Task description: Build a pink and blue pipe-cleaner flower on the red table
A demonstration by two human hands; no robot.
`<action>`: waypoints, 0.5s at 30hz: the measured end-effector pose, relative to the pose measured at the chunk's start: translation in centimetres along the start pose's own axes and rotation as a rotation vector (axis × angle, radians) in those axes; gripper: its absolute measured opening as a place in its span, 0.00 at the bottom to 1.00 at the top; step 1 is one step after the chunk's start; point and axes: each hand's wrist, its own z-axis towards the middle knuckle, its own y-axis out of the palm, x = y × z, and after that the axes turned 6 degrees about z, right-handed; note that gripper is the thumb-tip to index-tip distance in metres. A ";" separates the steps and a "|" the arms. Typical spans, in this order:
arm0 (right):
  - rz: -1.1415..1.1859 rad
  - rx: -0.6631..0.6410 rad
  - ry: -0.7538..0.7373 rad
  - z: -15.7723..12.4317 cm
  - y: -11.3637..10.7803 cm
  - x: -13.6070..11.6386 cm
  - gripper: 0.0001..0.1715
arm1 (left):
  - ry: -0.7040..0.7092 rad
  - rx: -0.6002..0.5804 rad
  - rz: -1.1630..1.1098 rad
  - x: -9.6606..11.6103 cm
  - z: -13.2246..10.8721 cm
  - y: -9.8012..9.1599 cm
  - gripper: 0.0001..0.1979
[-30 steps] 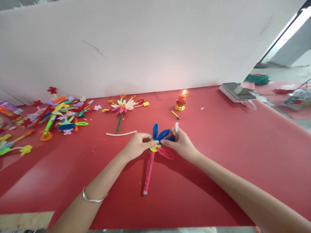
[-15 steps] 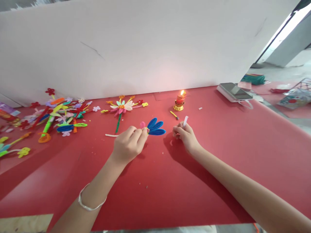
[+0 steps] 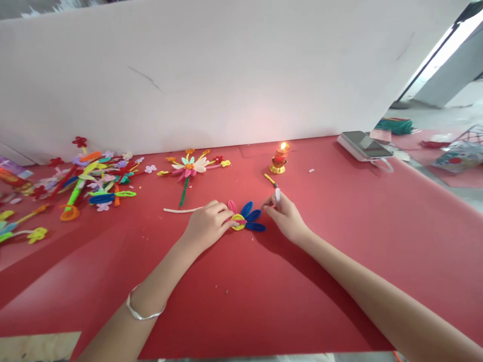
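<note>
My left hand (image 3: 207,224) is closed on a pipe-cleaner flower (image 3: 245,219) with blue petals, one pink petal and a yellow centre ring. The flower head faces up just above the red table (image 3: 339,241); its stem is hidden under my hand. My right hand (image 3: 286,217) sits right of the flower, fingers pinched around a small white stick (image 3: 277,194) that points up. The right fingertips are close to the blue petals without touching them.
A lit red candle (image 3: 279,157) in a gold holder stands behind my hands, with a short yellow stick (image 3: 270,179) beside it. A finished flower (image 3: 188,168) and a white pipe cleaner (image 3: 183,209) lie at centre left. A pile of colourful pipe-cleaner flowers (image 3: 90,176) fills the left. A phone on a white box (image 3: 364,145) rests far right.
My left hand turned the flower and lowered it so its head faces up again. My right hand, still holding the white stick, drew back toward the petals.
</note>
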 end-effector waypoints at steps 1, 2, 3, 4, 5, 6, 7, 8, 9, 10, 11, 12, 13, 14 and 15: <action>-0.076 -0.074 -0.045 -0.3 0.0 -0.3 0.04 | 0.010 -0.019 -0.007 0.1 0.0 0.1 0.14; -0.137 -0.135 -0.095 -0.6 0.0 -0.6 0.01 | 0.018 -0.039 -0.010 0.2 0.1 0.2 0.14; -0.196 -0.180 -0.144 -0.8 0.0 -0.9 0.02 | 0.022 -0.060 -0.010 0.3 0.2 0.2 0.14; -0.247 -0.213 -0.192 -1.0 0.0 -1.1 0.04 | 0.020 -0.079 -0.006 0.4 0.2 0.2 0.13; -0.293 -0.236 -0.238 -1.2 0.0 -1.3 0.05 | 0.015 -0.097 0.000 0.5 0.2 0.2 0.13; -0.336 -0.254 -0.278 -1.3 0.0 -1.5 0.06 | 0.009 -0.112 0.008 0.6 0.3 0.2 0.14; -0.372 -0.269 -0.313 -1.3 0.0 -1.5 0.07 | 0.003 -0.121 0.015 0.7 0.3 0.3 0.14; -0.404 -0.283 -0.344 -1.4 0.1 -1.6 0.07 | -0.001 -0.125 0.021 0.7 0.3 0.3 0.14; -0.430 -0.300 -0.373 -1.4 0.1 -1.6 0.08 | -0.002 -0.125 0.027 0.6 0.3 0.3 0.15; -0.453 -0.319 -0.402 -1.4 0.2 -1.6 0.09 | -0.001 -0.121 0.030 0.6 0.2 0.4 0.15; -0.472 -0.338 -0.432 -1.4 0.3 -1.6 0.09 | 0.002 -0.114 0.030 0.6 0.2 0.5 0.16; -0.490 -0.356 -0.462 -1.4 0.3 -1.6 0.10 | 0.005 -0.107 0.029 0.6 0.2 0.5 0.16; -0.509 -0.371 -0.490 -1.5 0.4 -1.5 0.11 | 0.007 -0.103 0.028 0.5 0.2 0.6 0.16; -0.529 -0.384 -0.513 -1.5 0.5 -1.5 0.11 | 0.006 -0.103 0.029 0.5 0.2 0.6 0.15; -0.549 -0.392 -0.528 -1.5 0.6 -1.5 0.12 | 0.002 -0.106 0.031 0.6 0.2 0.6 0.15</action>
